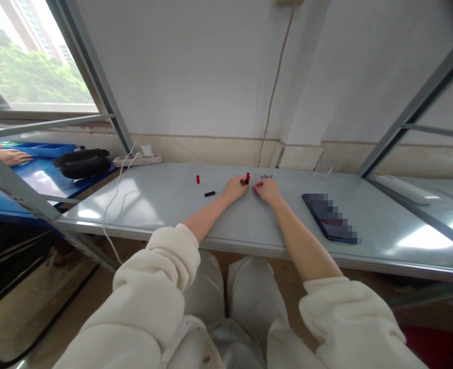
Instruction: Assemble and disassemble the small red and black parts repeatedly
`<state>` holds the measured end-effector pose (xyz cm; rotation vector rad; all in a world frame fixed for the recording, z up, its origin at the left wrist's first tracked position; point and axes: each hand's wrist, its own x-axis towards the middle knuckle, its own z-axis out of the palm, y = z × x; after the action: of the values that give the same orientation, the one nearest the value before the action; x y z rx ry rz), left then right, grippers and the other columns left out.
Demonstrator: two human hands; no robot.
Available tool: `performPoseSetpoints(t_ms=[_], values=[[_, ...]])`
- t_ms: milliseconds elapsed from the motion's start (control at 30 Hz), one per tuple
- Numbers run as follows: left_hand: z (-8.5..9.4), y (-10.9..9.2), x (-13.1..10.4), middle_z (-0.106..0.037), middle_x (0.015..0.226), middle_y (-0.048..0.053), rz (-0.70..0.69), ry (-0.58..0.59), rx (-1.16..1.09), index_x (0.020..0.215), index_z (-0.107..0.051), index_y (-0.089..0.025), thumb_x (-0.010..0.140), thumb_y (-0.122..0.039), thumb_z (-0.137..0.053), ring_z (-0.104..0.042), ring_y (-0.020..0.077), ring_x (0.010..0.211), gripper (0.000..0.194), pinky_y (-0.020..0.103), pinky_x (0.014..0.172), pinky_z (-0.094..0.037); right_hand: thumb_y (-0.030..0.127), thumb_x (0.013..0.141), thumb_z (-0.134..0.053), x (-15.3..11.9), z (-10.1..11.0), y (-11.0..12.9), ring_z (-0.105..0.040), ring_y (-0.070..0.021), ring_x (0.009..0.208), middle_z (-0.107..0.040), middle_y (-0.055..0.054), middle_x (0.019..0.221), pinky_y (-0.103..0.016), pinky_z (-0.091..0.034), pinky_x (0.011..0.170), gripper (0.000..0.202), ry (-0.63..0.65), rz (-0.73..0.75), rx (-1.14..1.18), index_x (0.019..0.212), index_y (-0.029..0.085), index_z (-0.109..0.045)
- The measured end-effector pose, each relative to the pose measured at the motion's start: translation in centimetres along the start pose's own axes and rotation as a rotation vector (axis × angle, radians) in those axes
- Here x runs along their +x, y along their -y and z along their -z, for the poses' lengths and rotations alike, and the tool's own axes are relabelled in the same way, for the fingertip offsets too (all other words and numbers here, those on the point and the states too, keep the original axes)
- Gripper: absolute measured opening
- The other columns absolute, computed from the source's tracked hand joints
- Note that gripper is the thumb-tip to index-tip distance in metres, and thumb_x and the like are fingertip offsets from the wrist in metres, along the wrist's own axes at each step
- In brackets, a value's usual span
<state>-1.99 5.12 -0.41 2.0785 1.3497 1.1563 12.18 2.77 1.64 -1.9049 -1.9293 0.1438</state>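
Observation:
Toward the back of the grey table, my left hand [236, 189] is closed, its fingertips around a small red and black cylinder [247, 177] that sticks up. Just to the right, my right hand [268, 190] has its fingers pinched together. Whatever lies between them is too small to make out. Behind the right fingers is a clear piece with small dark parts [266, 177]. Left of my left hand, a short red cylinder [198, 179] stands upright, and a black cylinder [210, 193] lies on its side.
A phone [328, 218] lies on the table [249, 228] to the right. A white power strip [140, 160] with a cable sits at the back left. Beyond the left frame post are a black case [83, 163], a blue tray [52, 149] and another person's hand [11, 155].

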Motion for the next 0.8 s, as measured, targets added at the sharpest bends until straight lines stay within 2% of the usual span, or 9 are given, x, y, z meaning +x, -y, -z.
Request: performPoseSetpoints(t_ms=[133,800], values=[[-0.29,0.23,0.3,-0.063,0.07,0.007,0.023,0.025,0.079,0.065,-0.062,-0.015,0.065,-0.02,-0.062,-0.056,0.0185,0.068,0.005,0.03,0.068,-0.043,0.03,0.077,-0.056,-0.01,-0.12,-0.03,-0.061,-0.0207,0.087,-0.066,-0.012,0.09,-0.027,-0.044,0.073,0.022,-0.009,0.0,0.0,0.085,0.015,-0.069],[-0.95,-0.03,0.59,-0.061,0.068,0.006,0.068,-0.039,0.137,0.061,-0.059,-0.017,0.063,-0.02,-0.064,-0.055,0.0195,0.071,0.006,0.03,0.07,-0.042,0.031,0.076,-0.057,0.18,-0.24,-0.06,-0.06,-0.0212,0.09,-0.066,-0.013,0.092,-0.027,-0.044,0.076,0.023,-0.001,0.009,-0.022,0.087,0.015,-0.07]])
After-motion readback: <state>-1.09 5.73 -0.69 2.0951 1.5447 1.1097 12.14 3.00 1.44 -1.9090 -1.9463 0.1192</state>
